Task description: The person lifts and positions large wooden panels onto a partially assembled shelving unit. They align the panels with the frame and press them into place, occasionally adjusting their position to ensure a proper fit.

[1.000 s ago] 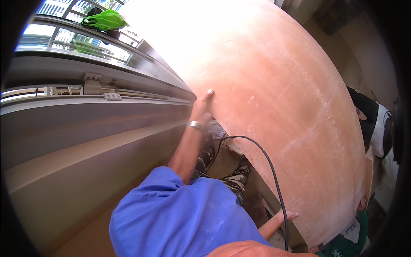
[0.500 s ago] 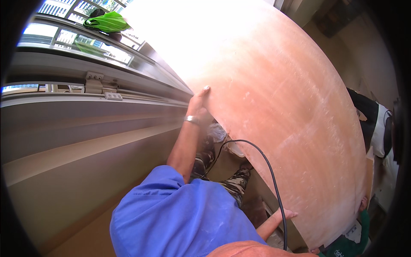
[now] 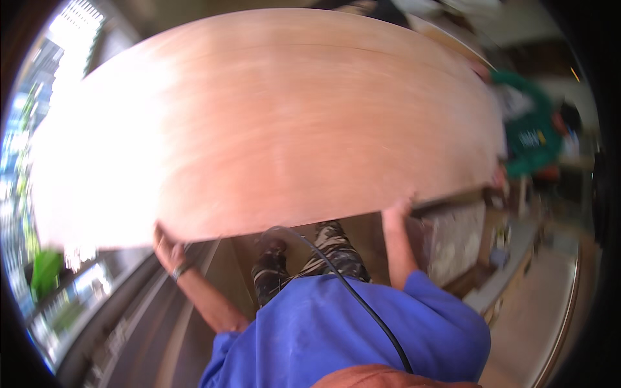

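Note:
A large pale plywood sheet (image 3: 304,129) spans most of the head view, its left part washed out by window light. Its near edge is gripped by my left hand (image 3: 168,251), thumb on top and fingers underneath. Farther right along the same edge, my right hand (image 3: 397,210) also holds the sheet, its fingers partly hidden below the board. At the right end stands a person in a green top (image 3: 532,139), with hands at the sheet's end. A black cable (image 3: 362,292) runs over my blue shirt toward the sheet's edge.
Bright windows (image 3: 55,161) line the left, with a green bag (image 3: 45,275) by the frame. A sill and rail (image 3: 139,323) run along the lower left. Right of me are a dusty flat slab (image 3: 456,242) and a narrow grey ledge (image 3: 511,271) with small items.
My view has turned to the right, so the sheet now lies crosswise before me. Both my hands stay on its near edge. The person in green shows more fully.

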A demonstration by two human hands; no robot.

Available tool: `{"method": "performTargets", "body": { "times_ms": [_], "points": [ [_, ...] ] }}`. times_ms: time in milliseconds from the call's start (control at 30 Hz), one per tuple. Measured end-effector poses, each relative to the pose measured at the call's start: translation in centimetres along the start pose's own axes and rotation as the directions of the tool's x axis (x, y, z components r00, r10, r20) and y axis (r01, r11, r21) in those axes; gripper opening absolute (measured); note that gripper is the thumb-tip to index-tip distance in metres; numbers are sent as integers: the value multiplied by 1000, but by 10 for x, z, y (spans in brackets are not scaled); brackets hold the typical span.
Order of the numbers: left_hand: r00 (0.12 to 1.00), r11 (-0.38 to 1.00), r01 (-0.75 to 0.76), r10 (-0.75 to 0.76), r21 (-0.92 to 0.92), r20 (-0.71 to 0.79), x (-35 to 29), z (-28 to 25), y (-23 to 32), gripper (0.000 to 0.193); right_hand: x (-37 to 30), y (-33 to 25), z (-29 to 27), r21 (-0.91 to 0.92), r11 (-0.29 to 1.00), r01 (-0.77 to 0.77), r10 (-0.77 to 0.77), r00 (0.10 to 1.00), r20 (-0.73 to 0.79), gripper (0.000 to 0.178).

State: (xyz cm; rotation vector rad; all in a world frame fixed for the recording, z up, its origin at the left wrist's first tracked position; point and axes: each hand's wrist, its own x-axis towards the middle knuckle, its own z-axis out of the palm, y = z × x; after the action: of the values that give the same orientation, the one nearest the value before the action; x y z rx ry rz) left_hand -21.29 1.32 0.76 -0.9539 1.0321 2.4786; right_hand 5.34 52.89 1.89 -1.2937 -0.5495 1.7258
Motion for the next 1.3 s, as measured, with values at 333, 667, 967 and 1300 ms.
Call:
{"method": "performTargets", "body": {
  "times_ms": [333, 667, 967, 1300],
  "points": [
    [977, 1000, -17, 17, 3, -213, 14, -9, -5, 55, 19, 5, -38, -120, 986, 115, -140, 962, -232, 62],
    [979, 999, 32, -28, 15, -201, 16, -10, 5, 57, 4, -2, -21, -167, 978, 128, -169, 950, -263, 64],
    [993, 997, 20, -11, 73, -117, 28, -22, 3, 57, -13, -16, -10, -235, 958, 165, -227, 935, -271, 63],
    [987, 993, 17, 2, 118, -158, 64, 2, -30, 46, -15, -21, -9, -83, 978, 194, -200, 978, -67, 58]
  ]
}}
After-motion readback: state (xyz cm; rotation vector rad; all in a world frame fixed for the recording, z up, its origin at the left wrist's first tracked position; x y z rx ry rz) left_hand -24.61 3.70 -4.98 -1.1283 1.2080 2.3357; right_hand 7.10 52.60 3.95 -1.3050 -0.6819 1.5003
